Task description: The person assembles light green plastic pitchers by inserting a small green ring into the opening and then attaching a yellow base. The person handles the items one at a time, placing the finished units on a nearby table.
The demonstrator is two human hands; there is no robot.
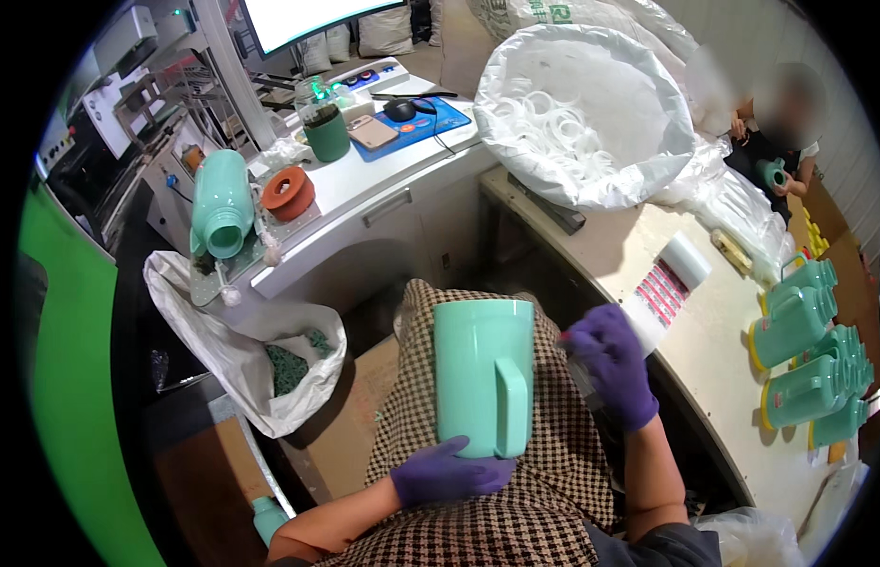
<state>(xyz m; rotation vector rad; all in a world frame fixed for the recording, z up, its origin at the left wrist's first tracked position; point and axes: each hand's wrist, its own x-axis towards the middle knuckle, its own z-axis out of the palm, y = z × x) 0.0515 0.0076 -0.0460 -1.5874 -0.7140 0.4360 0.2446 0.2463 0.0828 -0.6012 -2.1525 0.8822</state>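
Note:
Over my lap, which is covered by a checked apron [563, 444], a glossy mint-green jug [473, 369] with a side handle [512, 406] lies with its handle uppermost. My left hand [454, 472], in a purple glove, grips the jug at its near end; some of the fingers are hidden beneath it. To the right of the jug and apart from it, my purple-gloved right hand [612, 364] is closed. Something thin, greyish with a bit of red, shows at its fingers, too blurred to name. Beside that hand lies a roll of red-and-white labels [662, 293] on the worktable.
Several similar jugs [804, 387] stand along the right table [724, 378]. A lined tub of white rings [591, 123] sits ahead. At left are a white bag with green scraps [293, 373], another jug [223, 203] and an orange tape roll [289, 194]. A co-worker [780, 132] is at far right.

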